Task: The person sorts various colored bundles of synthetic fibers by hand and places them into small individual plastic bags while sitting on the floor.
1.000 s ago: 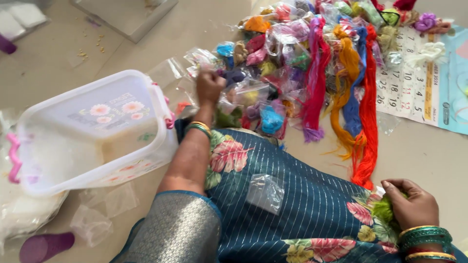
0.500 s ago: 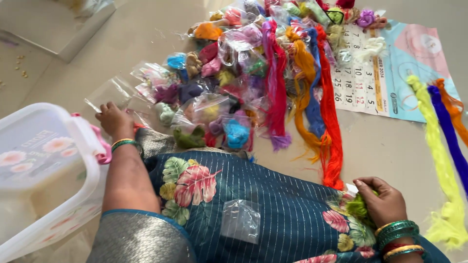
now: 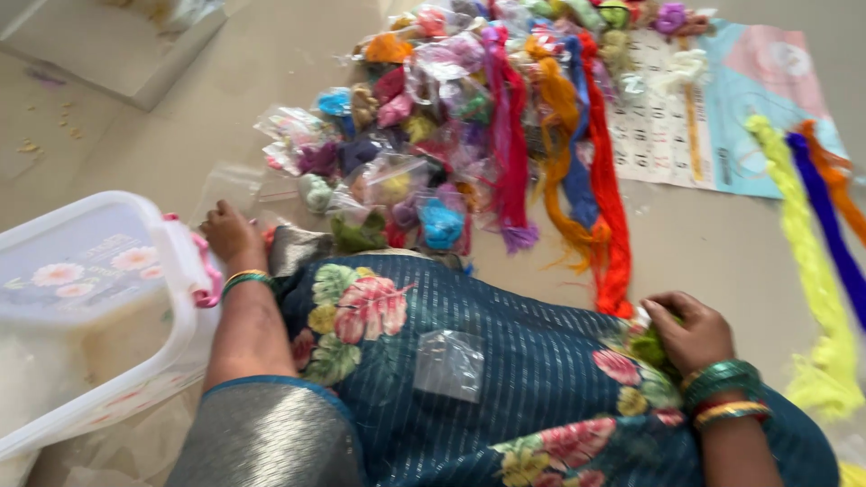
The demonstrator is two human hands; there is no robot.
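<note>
Left hand (image 3: 231, 236) lies flat, fingers together, beside the box (image 3: 90, 307). Right hand (image 3: 690, 332) grips green thread (image 3: 648, 347); its axis is hidden.

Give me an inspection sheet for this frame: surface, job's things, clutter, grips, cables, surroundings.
Surface: pale smooth floor; the person sits on it, lap covered by dark teal striped cloth with floral print.
Job's things: left hand rests at a clear plastic bag on the floor; right hand closed on a green thread bundle.
Clutter: heap of small clear bags holding coloured thread; long red, orange and pink thread skeins; yellow, purple and orange skeins; small clear bag on the lap.
Grips: left flat, right closed.
Cables: nothing seen.
Surroundings: translucent white plastic box with pink latch; printed calendar sheet.
</note>
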